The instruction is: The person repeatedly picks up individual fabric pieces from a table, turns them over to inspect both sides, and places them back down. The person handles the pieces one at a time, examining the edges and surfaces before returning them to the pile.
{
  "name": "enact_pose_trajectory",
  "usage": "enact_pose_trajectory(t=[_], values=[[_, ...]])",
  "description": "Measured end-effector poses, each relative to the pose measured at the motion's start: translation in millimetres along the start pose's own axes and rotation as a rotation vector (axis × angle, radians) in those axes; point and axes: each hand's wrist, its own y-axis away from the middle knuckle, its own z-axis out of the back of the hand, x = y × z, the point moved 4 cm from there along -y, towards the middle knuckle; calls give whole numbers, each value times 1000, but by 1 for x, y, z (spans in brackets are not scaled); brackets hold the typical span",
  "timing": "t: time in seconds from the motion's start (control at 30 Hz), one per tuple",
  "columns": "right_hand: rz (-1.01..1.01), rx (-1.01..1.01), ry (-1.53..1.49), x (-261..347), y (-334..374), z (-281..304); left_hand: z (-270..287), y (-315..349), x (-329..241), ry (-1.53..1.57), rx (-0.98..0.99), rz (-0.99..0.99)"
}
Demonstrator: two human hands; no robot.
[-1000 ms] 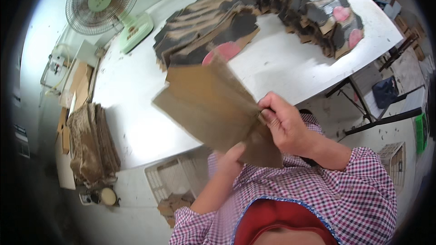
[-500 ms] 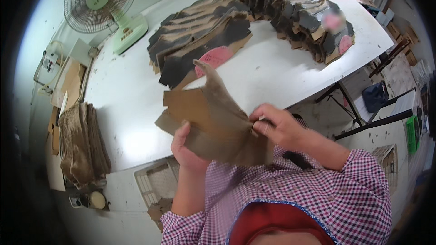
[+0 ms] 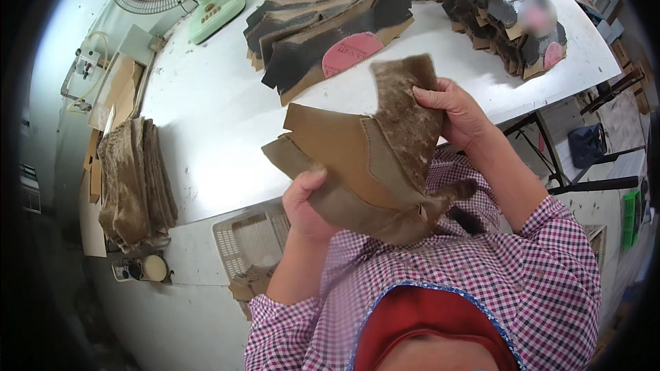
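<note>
Between my hands, in front of my chest, is a sewn piece of fur-lined hide (image 3: pixel 337 137) with tan and grey-brown smooth panels and a stitched seam. Its right part is folded over and shows brown mottled fur (image 3: pixel 404 117). My left hand (image 3: pixel 309 206) grips the lower left edge, thumb on top and fingers hidden underneath. The right hand (image 3: pixel 459 111) holds the furry flap by its right edge, thumb over the fur. The lower right corner hangs in a crumpled tuft near my checked shirt.
On the white table (image 3: pixel 206 124) lie a row of overlapping dark and tan pieces (image 3: pixel 337 17) with a pink label and a second such row (image 3: pixel 481 7) at far right. A green fan (image 3: pixel 216 14) stands far left. Brown fur pieces (image 3: pixel 134 185) hang over the left edge. Below is a plastic crate (image 3: pixel 251 237).
My right hand has moved up and away from the lower right seam, lifting the flap so its fur side shows. My left hand keeps its hold. The view has shifted.
</note>
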Motion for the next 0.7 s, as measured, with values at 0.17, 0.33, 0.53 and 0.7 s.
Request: enact_pose_trajectory(t=[0.17,0.33,0.53,0.7], values=[[-47,-51,368,-25,-7,-18,-8,-6,26,53,144,-34],[-190,-24,492,-41,-18,-20,-17,-3,29,223,155,27],[549,-257,674,8,36,-25,-21,1,9,345,112,-63],[798,-28,1125,12,73,-63,-19,1,7,280,101,-126]])
